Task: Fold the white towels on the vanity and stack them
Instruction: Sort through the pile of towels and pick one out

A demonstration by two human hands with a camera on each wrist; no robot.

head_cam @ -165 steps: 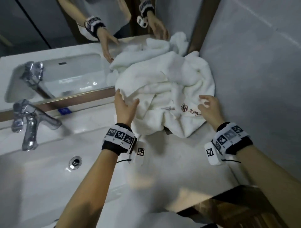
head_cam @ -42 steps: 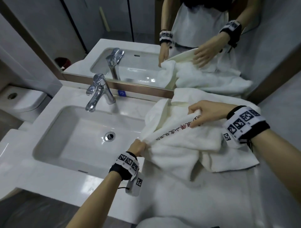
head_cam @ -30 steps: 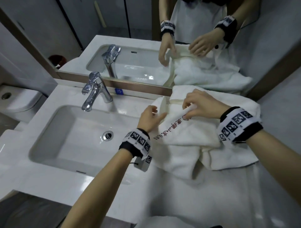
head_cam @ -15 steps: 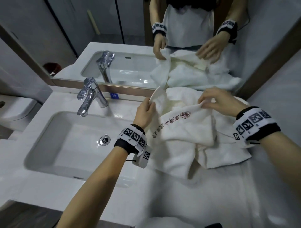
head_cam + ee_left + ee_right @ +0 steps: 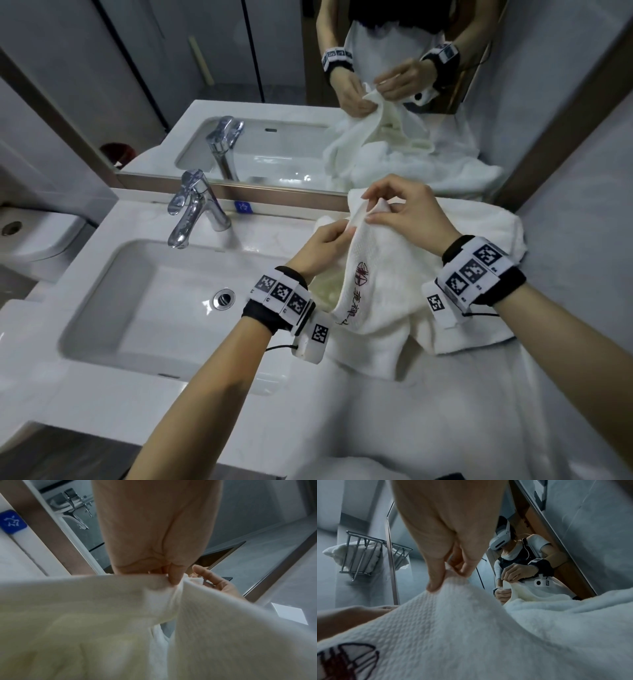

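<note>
A white towel with red embroidered lettering [image 5: 376, 274] [image 5: 85, 615] [image 5: 453, 628] hangs lifted above the vanity counter [image 5: 428, 411], right of the sink. My left hand [image 5: 325, 245] [image 5: 171, 577] pinches its top hem. Just right of it, my right hand [image 5: 394, 209] [image 5: 452, 577] pinches the same hem between thumb and fingers. The hands are close together, nearly touching. More white towels [image 5: 479, 233] lie crumpled beneath and behind it, against the mirror and right wall.
The sink basin [image 5: 171, 308] and chrome faucet [image 5: 191, 205] lie to the left. A mirror [image 5: 274, 85] backs the vanity, and the wall [image 5: 582, 205] closes the right side. A wire rack holding a towel [image 5: 363, 555] hangs on the wall. Bare counter lies in front of the towels.
My hands have come together at the towel's top hem and lifted it higher. Half a second ago they held it wider apart.
</note>
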